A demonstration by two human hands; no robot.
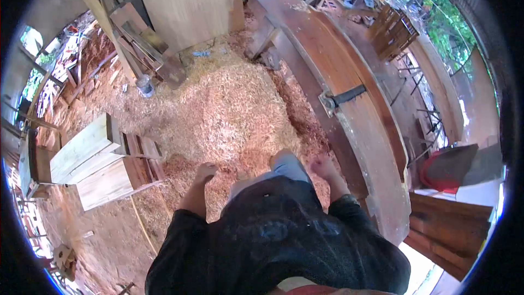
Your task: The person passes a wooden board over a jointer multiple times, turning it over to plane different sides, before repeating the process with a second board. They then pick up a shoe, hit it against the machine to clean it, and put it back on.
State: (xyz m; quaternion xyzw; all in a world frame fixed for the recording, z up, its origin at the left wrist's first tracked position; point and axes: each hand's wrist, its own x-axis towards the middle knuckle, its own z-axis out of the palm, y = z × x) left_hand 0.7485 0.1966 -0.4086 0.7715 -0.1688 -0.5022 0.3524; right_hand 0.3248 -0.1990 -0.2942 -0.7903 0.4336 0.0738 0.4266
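My left hand (205, 172) hangs low at the left of my dark shirt, over the wood shavings (234, 109) on the floor. Its fingers look curled, but whether they hold anything is too small to tell. On the other side, my right hand (323, 167) hangs near the long workbench (349, 125), apart from it; its fingers are blurred. A dark clamp-like metal piece (345, 98) lies across the bench top. Neither hand touches the bench.
Stacked pale boards (90, 155) lie at the left. Upright planks (128, 38) and a large panel (183, 5) stand ahead, with a small can (144, 86) nearby. Dark boards (450, 226) lie at the right, and a slatted wooden piece (394, 31) stands beyond the bench.
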